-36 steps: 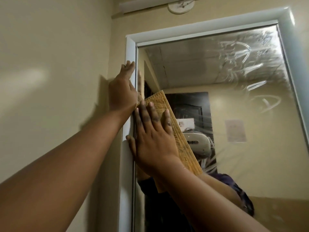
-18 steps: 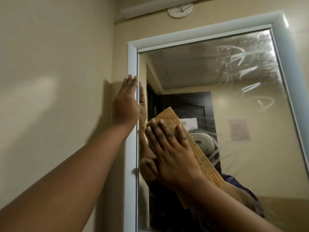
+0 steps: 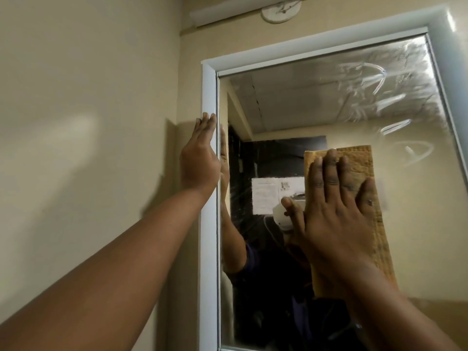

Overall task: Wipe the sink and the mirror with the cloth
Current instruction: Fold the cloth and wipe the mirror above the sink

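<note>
Mirror (image 3: 291, 110) wiping is in hand: left hand (image 3: 200, 158) braces flat on the white frame (image 3: 209, 92), right hand (image 3: 339, 214) presses the tan cloth (image 3: 364, 160) flat-fingered mid-glass; smears (image 3: 379, 79) upper right likely need passes next.

Beige walls (image 3: 88, 122), white ceiling fixture (image 3: 281, 11)

**No legible text**

A white paper notice (image 3: 268, 195) shows reflected in the mirror (image 3: 304, 102), left of the cloth. It carries faint printed lines and a small dark square like a code at its upper right, but all of it is too blurred to read.
</note>
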